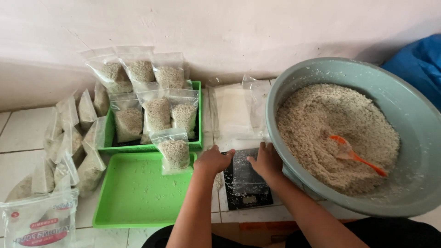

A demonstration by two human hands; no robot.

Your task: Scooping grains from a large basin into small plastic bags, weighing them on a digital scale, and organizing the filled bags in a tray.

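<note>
Both hands, left hand (212, 160) and right hand (266, 160), loosely curled and holding nothing, rested on the far edge of the black scale (245, 181), its length running toward the person.

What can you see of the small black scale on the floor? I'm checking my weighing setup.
The scale is a flat, black, rectangular slab lying level on the white tiled floor, between the green tray and the grey basin. Its top looks glossy and is dusted with pale grains. A small display sits at its near edge, unreadable. The left hand and right hand rest on its far end; whether they hold anything there cannot be told.
</note>
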